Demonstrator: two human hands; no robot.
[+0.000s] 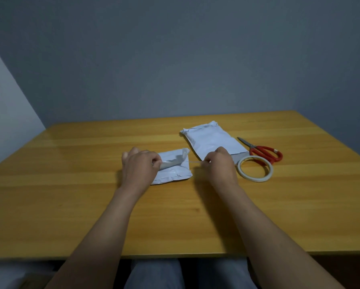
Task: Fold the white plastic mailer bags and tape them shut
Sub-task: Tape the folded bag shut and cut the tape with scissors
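Both forearms reach out over the wooden table [70, 184], bare to the elbow, angling in toward the middle. The left hand [140, 165] sits knuckles-up on the left edge of the folded mailer [175, 174]. Its fingers are curled in, thumb and forefinger pinched together on one end of a tape strip [192, 162]. How the other left fingers lie under the palm, I cannot tell.

Over to the right hand [218, 163]: it hovers just off the folded mailer's right side, back of the hand up, wrist low near the tabletop. Fingers are bunched, and thumb and forefinger pinch the strip's other end. The tape runs taut and nearly level between the two hands, crossing above the mailer's rumpled top flap, which stands up a little.

The folded mailer lies flat near the table's centre. A second mailer [212, 140] lies flat behind the right hand, its near corner hidden by the knuckles. The tape roll [256, 179] lies flat just right of that hand, and the red-handled scissors [264, 152] rest just behind the roll, blades pointing away to the left.
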